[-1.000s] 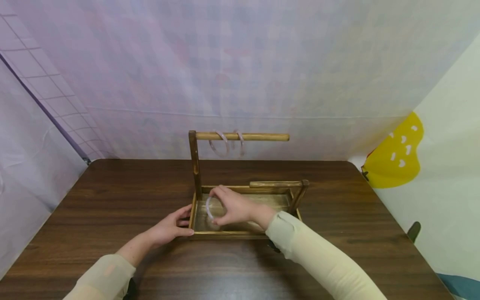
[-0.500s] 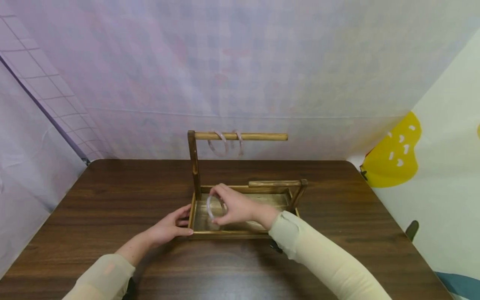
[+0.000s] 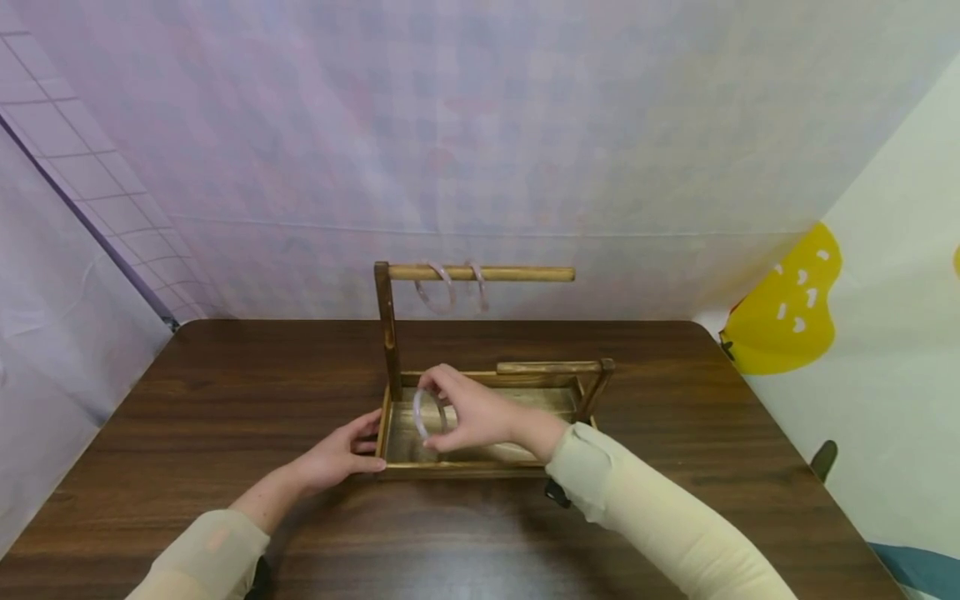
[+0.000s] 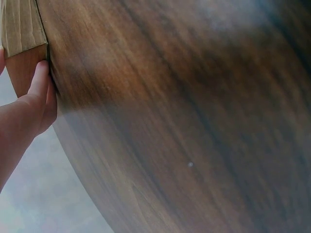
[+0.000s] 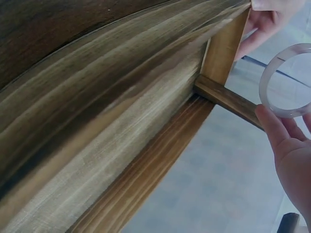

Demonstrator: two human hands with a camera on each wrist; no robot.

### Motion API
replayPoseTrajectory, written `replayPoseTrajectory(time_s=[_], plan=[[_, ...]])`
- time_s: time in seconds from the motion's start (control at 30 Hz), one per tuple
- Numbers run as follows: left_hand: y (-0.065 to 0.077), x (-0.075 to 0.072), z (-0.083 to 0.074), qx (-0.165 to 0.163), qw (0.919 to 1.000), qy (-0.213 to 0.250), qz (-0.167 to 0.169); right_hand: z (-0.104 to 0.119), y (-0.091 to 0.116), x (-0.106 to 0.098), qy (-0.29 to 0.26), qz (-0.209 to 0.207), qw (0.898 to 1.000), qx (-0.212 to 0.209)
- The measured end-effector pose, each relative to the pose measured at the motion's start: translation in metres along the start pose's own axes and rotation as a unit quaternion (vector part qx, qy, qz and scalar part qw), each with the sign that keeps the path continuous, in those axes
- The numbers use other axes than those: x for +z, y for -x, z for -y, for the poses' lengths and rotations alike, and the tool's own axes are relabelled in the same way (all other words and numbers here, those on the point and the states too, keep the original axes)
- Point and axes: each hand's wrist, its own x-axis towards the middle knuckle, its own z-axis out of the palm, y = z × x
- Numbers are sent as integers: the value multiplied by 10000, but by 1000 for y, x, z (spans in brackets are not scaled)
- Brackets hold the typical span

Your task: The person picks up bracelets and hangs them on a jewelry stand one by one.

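Observation:
A pale, translucent bangle (image 3: 418, 414) stands upright over the left part of a wooden tray stand (image 3: 480, 471). My right hand (image 3: 480, 412) pinches it between thumb and fingers; the right wrist view shows the same bangle (image 5: 266, 82) at the right edge, held at its lower rim. My left hand (image 3: 337, 454) rests against the stand's left end, thumb at the front corner and fingers extended along the outer wall. Two more pale bangles hang on the upper bar (image 3: 532, 273), the left bangle (image 3: 437, 287) tilted and the right bangle (image 3: 480, 286) close beside it.
A tall post (image 3: 387, 333) carries the upper bar at the stand's left. A lower bar (image 3: 551, 367) juts left from a short post (image 3: 596, 390) at the right. All this stands on a dark wooden table (image 3: 262, 375), with a pale curtain (image 3: 480, 125) behind.
My right hand has turned slightly with the bangle, which now shows a rounder face over the tray. My left hand stays at the stand's end; the hanging bangles keep their places.

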Motion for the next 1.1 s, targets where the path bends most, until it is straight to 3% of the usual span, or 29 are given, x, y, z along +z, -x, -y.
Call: replayPoseTrajectory(time_s=[0.4, 0.8, 1.1], plan=[[1, 0, 0, 18, 10000, 55, 26, 5, 4, -10, -554, -272, 9980, -156], [2, 1, -2, -23, 10000, -59, 50, 11, 9, -17, -514, -375, 9978, -176], [1, 0, -1, 1, 10000, 10, 22, 16, 13, -25, -769, -683, 9940, -359]])
